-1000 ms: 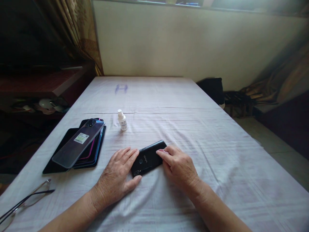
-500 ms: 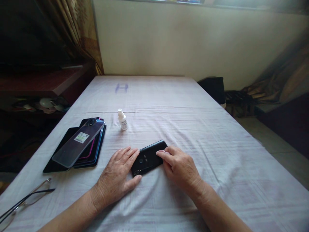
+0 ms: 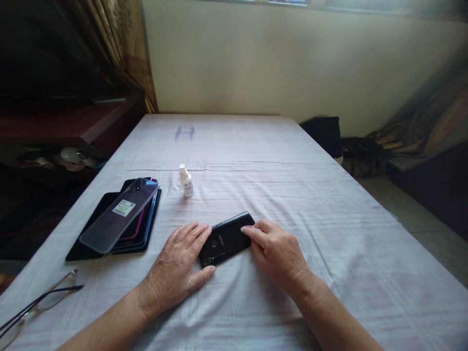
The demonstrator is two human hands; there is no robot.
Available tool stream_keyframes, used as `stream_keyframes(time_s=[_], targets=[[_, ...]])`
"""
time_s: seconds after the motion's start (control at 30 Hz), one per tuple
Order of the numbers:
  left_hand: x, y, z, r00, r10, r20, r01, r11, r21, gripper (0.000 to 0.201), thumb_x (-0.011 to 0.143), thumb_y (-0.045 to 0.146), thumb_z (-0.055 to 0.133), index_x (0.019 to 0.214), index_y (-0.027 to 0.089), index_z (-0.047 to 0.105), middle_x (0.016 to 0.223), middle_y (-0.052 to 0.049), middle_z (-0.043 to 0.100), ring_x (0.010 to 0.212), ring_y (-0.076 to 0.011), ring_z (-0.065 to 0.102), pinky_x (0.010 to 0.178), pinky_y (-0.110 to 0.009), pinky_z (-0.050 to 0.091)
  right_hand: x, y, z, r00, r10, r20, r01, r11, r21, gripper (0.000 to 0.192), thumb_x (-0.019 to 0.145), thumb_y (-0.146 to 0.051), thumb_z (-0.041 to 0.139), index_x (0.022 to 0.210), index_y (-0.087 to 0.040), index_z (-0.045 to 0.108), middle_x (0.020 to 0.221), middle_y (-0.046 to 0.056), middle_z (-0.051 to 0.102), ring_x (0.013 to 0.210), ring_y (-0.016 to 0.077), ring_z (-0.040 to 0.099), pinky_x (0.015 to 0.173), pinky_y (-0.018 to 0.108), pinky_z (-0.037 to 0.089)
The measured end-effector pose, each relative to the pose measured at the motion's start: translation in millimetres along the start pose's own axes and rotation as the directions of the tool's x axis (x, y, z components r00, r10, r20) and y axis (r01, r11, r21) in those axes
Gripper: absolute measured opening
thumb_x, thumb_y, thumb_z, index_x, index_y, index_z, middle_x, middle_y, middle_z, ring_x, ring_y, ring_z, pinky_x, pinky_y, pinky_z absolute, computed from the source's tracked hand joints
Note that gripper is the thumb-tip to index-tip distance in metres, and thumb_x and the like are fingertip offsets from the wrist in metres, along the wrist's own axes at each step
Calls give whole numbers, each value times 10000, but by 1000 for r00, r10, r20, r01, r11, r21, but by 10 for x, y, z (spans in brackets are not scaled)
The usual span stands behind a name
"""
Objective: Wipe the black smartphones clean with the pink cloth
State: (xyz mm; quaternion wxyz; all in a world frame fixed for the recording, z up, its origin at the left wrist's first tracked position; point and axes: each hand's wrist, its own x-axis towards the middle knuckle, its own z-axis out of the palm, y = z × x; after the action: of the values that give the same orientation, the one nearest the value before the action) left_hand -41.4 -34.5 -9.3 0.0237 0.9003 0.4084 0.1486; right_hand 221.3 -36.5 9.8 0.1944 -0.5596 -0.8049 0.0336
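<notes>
Left hand (image 3: 179, 270): flat, fingers spread, steadying black phone (image 3: 226, 238).
Right hand (image 3: 276, 251): loosely curled, fingertips touching phone's far end.
Writing: "vivo" on phone's back.

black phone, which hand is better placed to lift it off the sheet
Right, probably. The right hand has its fingers on the far end and edge of the black phone, curled as if to pinch. The left hand lies flat on the sheet, only steadying the camera end.
</notes>
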Motion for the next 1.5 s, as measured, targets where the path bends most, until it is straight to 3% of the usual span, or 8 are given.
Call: stream_keyframes(time_s=[0.13, 0.37, 0.6, 0.83, 1.07, 1.33, 1.5], targets=[[-4, -10, 10, 1000, 4, 4, -4, 1000, 2, 679, 876, 455, 615, 1452, 147, 430, 1433, -136, 547, 1334, -323, 464, 1127, -492, 345, 2, 80, -13, 998, 62, -15, -63, 997, -54, 309, 855, -99, 569, 1070, -241, 741, 922, 44, 703, 811, 178, 654, 682, 253, 477], [15, 21, -2, 999, -27, -28, 27, 1000, -3, 582, 893, 346, 552, 1432, 150, 452, 1458, -152, 506, 1332, -319, 469, 1104, -501, 384, 1, -115, 12, 997, -71, 33, 70, 997, 41, 323, 827, -68, 580, 1056, -236, 734, 942, 48, 705, 831, 175, 656, 714, 242, 484], [11, 20, 1, 1000, -4, -28, 4, 1000, 6, 571, 905, 355, 544, 1426, 147, 445, 1442, -152, 517, 1328, -318, 465, 1109, -510, 366, 1, 148, -17, 997, 72, -28, -73, 996, -53, 322, 849, -91, 565, 1071, -245, 741, 909, 41, 700, 803, 182, 657, 661, 254, 468], [7, 23, 7, 999, 2, -41, -1, 1000, 19, 580, 907, 372, 560, 1427, 141, 447, 1431, -152, 529, 1317, -322, 474, 1103, -505, 365, 3, -74, 3, 999, -44, 28, 44, 999, 27, 328, 833, -69, 563, 1052, -243, 735, 942, 51, 706, 831, 169, 657, 711, 238, 482], [17, 27, -4, 999, 5, -41, -5, 1000, 16, 572, 895, 344, 555, 1415, 126, 458, 1415, -160, 537, 1307, -326, 479, 1093, -514, 372, -1, 155, 0, 998, 50, -29, -51, 998, -34, 318, 853, -94, 561, 1066, -247, 741, 912, 41, 702, 799, 172, 659, 662, 248, 470], [18, 30, 8, 999, -2, -50, 2, 1000, 8, 581, 884, 342, 566, 1415, 128, 465, 1421, -159, 535, 1306, -324, 482, 1103, -511, 367, -3, -140, 12, 997, -79, 23, 78, 996, 33, 316, 826, -70, 572, 1045, -228, 736, 932, 51, 702, 825, 178, 656, 708, 247, 485], [17, 33, 4, 999, -4, -52, 4, 1000, 4, 576, 889, 342, 553, 1416, 129, 461, 1417, -161, 538, 1304, -323, 485, 1097, -515, 380, -1, 70, -16, 1000, 30, 10, -30, 999, -15, 333, 848, -89, 563, 1075, -260, 738, 941, 37, 703, 836, 174, 659, 701, 248, 475]])
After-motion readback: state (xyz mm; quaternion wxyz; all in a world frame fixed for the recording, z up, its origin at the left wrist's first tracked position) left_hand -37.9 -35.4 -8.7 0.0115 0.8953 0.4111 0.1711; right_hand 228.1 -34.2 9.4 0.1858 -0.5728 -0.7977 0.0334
